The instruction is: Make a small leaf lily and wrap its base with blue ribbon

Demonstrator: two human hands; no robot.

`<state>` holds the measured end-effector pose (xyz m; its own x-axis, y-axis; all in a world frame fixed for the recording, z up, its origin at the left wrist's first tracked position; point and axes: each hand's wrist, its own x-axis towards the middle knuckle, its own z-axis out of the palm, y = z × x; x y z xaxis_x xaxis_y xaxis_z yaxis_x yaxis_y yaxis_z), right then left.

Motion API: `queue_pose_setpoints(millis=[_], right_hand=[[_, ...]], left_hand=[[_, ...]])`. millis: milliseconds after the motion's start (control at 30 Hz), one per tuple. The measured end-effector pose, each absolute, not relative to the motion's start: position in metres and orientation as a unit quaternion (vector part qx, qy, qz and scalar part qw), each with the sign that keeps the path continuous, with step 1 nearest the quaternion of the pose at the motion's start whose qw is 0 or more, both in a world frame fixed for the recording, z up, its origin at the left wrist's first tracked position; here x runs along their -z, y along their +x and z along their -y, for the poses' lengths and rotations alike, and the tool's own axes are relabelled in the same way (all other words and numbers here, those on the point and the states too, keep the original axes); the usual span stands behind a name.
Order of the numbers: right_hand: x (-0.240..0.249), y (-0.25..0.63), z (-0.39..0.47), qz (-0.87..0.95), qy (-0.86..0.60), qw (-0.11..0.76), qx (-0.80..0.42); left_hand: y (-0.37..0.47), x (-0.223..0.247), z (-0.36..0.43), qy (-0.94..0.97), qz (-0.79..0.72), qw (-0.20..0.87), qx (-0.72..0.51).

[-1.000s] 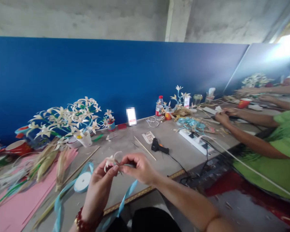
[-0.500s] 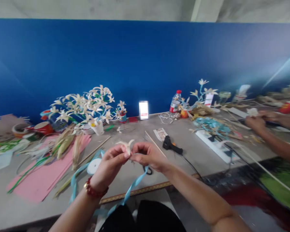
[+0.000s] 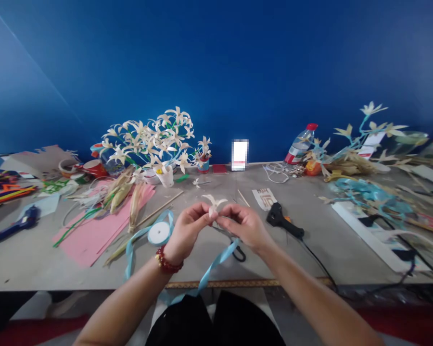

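My left hand [image 3: 192, 225] is closed, its thumb and fingertips pinching the base of a small cream-coloured artificial flower [image 3: 215, 203], apparently made of corn husk. My right hand [image 3: 246, 227] meets it from the other side, fingers closed on the same base. From under my right hand a light blue ribbon [image 3: 216, 264] hangs down toward my lap. A white spool [image 3: 159, 233] with blue ribbon round it lies left of my left wrist. Beneath my right hand, black-handled scissors [image 3: 239, 252] show in part. The exact contact at the fingertips is hidden.
Finished white flowers [image 3: 159, 139] stand in cups at the back left. Pink paper [image 3: 88, 242] with husks lies left. On the right are a black glue gun [image 3: 283, 221] and a white power strip [image 3: 368, 240]. A blue glue gun [image 3: 18, 223] lies far left.
The view has swung to the right-hand side's loss, showing more of the left table; another person's hands are out of view. Both my hands still hold the flower.
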<state>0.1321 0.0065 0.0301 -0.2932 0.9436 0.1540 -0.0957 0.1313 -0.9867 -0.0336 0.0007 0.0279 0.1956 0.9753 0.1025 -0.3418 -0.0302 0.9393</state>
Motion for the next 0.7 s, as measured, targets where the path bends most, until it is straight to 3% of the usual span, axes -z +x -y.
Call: queue_pose_setpoints(millis=[300, 700], right_hand=[[-0.007, 0.136, -0.040, 0.450, -0.332, 0.409, -0.721], [0.013, 0.128, -0.050, 0.401, -0.339, 0.440, -0.728]], left_hand=[[-0.035, -0.018, -0.031, 0.464, -0.316, 0.648, -0.515], [-0.030, 0.007, -0.051, 0.393, -0.270, 0.717, -0.509]])
